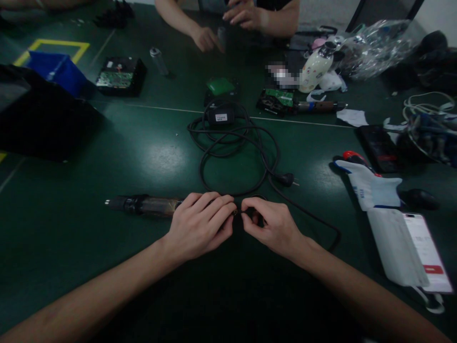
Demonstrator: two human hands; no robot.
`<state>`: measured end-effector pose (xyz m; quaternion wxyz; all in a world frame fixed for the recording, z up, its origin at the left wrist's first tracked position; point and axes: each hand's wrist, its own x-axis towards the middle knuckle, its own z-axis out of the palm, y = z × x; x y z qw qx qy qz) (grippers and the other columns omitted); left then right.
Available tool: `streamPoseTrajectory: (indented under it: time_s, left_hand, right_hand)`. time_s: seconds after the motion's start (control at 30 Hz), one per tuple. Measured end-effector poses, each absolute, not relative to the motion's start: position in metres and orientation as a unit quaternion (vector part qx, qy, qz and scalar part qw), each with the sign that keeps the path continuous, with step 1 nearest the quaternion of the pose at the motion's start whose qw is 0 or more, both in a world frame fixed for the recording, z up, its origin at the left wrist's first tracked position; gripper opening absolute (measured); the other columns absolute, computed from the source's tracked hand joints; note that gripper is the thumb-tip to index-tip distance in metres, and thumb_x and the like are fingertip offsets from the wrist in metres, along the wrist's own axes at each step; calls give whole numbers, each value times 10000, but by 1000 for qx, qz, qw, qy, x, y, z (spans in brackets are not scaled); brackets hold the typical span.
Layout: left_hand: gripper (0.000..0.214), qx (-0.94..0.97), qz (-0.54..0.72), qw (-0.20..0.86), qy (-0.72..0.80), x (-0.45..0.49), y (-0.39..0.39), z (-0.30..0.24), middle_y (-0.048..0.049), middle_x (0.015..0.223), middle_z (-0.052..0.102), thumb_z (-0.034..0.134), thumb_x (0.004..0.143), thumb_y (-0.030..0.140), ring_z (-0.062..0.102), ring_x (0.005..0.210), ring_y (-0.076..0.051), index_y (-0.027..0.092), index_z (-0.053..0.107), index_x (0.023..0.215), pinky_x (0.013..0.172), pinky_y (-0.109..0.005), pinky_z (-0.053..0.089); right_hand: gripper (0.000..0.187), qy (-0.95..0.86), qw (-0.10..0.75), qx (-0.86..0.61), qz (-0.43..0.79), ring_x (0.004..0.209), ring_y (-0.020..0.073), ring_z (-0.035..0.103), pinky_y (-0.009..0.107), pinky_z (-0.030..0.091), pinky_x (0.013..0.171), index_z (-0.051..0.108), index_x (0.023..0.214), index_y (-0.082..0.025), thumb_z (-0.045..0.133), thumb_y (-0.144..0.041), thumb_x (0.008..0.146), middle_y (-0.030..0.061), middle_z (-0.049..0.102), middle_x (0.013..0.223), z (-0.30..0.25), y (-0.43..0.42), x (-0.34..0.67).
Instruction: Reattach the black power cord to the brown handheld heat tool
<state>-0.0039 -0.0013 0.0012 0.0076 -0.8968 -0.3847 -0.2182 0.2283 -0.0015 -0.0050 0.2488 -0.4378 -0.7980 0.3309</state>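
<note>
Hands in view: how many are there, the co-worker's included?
4: the wearer's left hand, gripping the dark cylindrical device; the right hand, close beside it; and a co-worker's lowered hand and raised hand, both at the top. Others may be hidden.

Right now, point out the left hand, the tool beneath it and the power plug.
Left hand point(200, 221): head view, back of the hand.
Tool point(155, 206): head view, its exposed barrel.
Power plug point(286, 179): head view, its black casing.
</note>
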Motion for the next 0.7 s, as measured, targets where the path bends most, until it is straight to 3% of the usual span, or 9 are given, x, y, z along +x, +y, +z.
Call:
streamPoseTrajectory:
  time_s: [0.7]
  left_hand:
    - [236, -894, -242, 3, -378, -5, -2, 1, -43, 1254, 751, 671, 924, 223, 704, 1076, -231, 182, 679, 1157, 891, -391, 498]
  right_hand:
    - [126, -800, 255, -432, 329, 683, 101, 623, 225, 463, 628, 613, 1095, -212, 615, -175, 975, -14, 675, 896, -7, -2, 229]
